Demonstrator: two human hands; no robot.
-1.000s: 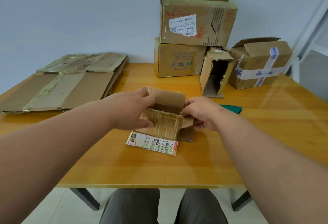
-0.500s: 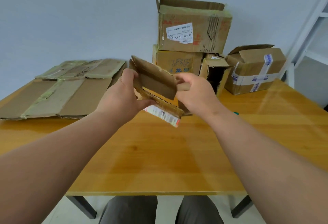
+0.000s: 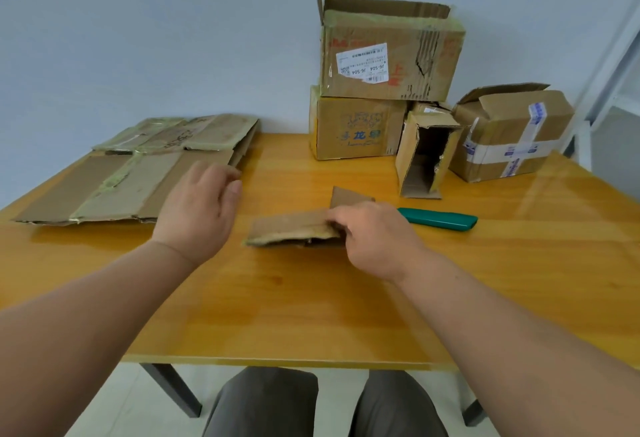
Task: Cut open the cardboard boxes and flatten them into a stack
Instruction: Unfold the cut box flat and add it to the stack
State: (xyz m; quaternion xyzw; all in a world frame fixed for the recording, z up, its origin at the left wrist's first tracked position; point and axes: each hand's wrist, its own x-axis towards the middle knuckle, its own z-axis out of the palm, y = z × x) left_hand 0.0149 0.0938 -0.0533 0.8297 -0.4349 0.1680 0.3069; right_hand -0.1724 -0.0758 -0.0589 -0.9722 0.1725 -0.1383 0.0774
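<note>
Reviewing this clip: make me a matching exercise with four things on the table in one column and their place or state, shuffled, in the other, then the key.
Things
1. green box cutter
2. small flattened box
3. labelled box
4. narrow open box

Places or states
A. on top of another box, by the wall
B. lying flat, its right end gripped by the right hand
C. on the table, right of the right hand, untouched
D. upright, its opening towards the camera

Pairs: 1-C, 2-B, 3-A, 4-D

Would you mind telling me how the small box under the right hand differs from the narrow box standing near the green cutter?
The small box lies pressed flat on the table; the narrow box stands upright, its shape kept. The right hand grips the small box; nothing touches the narrow box. The small box sits nearer the person; the narrow box stands farther back, beside the other boxes. Both are plain brown cardboard.
</note>
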